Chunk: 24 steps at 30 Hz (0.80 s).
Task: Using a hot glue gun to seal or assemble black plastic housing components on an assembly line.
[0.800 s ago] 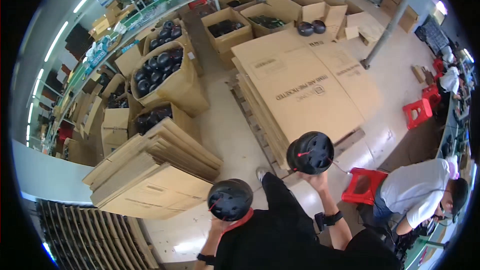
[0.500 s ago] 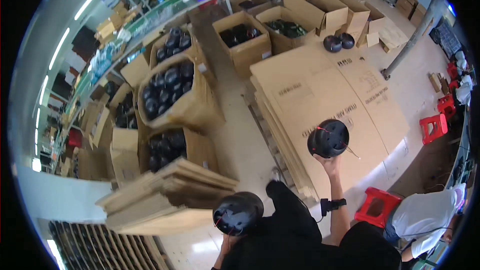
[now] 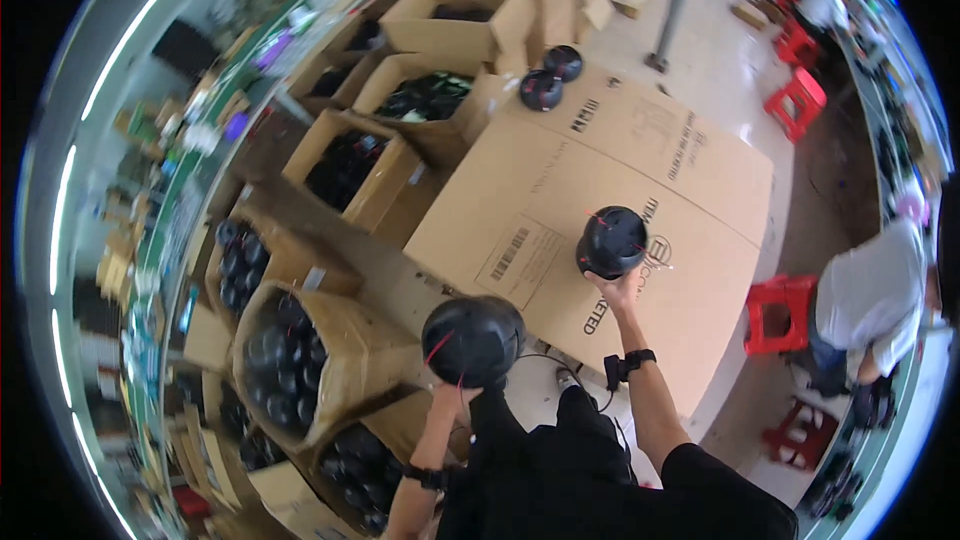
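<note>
My left hand point(image 3: 456, 401) is closed under a round black plastic housing point(image 3: 474, 343) with red wires hanging from its side. In my right hand point(image 3: 619, 290) is a second black housing point(image 3: 613, 242), also with thin red wires, gripped from below. The right one is over a stack of flat printed cardboard point(image 3: 480, 202); the left one is off the stack's near left corner. Both housings hide most of my fingers. Toward the stack's far corner rest two more round black housings point(image 3: 541, 91), side by side.
Open cartons of black housings point(image 3: 285, 365) stand along the left. More cartons point(image 3: 350, 165) sit beyond the stack. A metal pole point(image 3: 672, 15) rises behind it. At right are red stools point(image 3: 780, 315) and a person in a white shirt point(image 3: 870, 290) near a workbench.
My view has turned to the right and come closer to the cardboard stack. My left hand has risen and moved forward with its housing. Both hands keep their hold.
</note>
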### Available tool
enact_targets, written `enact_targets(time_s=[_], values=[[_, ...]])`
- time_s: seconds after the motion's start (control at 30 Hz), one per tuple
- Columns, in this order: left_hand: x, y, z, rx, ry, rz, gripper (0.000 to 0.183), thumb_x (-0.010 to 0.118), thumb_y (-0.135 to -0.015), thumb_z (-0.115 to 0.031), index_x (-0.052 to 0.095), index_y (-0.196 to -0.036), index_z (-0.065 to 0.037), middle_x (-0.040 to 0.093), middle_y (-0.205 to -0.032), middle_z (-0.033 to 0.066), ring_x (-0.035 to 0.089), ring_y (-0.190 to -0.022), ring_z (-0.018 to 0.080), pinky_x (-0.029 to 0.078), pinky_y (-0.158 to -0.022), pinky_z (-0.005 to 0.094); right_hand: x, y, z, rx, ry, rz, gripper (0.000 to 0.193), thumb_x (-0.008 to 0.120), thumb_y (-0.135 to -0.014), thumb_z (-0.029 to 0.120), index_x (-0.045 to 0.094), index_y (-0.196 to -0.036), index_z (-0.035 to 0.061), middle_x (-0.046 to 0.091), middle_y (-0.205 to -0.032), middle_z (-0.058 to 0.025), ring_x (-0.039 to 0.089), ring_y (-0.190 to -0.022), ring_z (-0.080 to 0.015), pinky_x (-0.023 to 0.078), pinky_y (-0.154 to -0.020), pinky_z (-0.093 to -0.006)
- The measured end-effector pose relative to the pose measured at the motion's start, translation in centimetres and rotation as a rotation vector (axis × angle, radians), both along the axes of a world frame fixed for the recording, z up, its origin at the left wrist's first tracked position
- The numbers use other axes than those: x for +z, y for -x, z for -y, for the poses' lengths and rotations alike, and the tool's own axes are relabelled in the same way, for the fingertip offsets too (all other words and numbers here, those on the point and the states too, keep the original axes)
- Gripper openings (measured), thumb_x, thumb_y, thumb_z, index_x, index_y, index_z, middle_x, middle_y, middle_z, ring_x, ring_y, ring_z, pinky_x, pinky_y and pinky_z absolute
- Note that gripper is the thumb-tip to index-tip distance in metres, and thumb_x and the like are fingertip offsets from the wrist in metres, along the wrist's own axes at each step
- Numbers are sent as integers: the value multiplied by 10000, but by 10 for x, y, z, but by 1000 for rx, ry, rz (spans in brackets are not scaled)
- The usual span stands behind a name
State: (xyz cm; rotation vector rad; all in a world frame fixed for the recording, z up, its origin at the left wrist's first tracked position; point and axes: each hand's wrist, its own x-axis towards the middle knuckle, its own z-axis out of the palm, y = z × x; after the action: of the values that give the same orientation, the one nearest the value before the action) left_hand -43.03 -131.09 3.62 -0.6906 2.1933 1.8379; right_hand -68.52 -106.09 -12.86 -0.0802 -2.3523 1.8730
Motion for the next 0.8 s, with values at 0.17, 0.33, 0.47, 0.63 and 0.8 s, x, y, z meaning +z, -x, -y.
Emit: enact_targets(time_s=[0.17,0.33,0.47,0.63,0.8], values=[[-19,151,50,-265,-120,52,736,795,-799,-548,634,-1332,-67,623,-1391,131,559,-1311,272,404,-1142,400,-17,-15,1,-84,-175,12,928,951,-569,175,489,-1359,23,523,-1360,-163,523,-1242,-327,449,-1073,-446],[-90,231,68,-349,-675,279,729,730,-873,-541,543,-1428,-107,521,-1507,82,424,-1420,238,336,-1202,392,9,-37,20,-149,-362,5,915,900,-664,265,469,-1433,22,504,-1405,-224,472,-1300,-389,386,-1110,-478],[-147,263,80,-787,-64,121,731,728,-883,-509,536,-1418,-49,520,-1502,119,448,-1408,238,369,-1181,410,-13,-79,43,-437,-401,71,820,759,-773,158,384,-1489,19,404,-1490,-270,406,-1364,-445,357,-1130,-501],[-203,272,79,-346,-930,325,843,790,-851,-448,445,-1494,-26,474,-1546,94,473,-1386,253,303,-1216,424,-37,-113,79,-745,-680,341,656,605,-854,71,392,-1468,-12,357,-1541,-278,350,-1419,-465,327,-1159,-525],[-212,291,54,-785,102,-394,998,879,-782,-285,284,-1546,-43,317,-1607,149,439,-1402,310,400,-1164,502,-52,-91,110,-846,-1005,523,551,542,-918,113,430,-1439,-25,311,-1581,-274,283,-1480,-433,229,-1223,-520]])
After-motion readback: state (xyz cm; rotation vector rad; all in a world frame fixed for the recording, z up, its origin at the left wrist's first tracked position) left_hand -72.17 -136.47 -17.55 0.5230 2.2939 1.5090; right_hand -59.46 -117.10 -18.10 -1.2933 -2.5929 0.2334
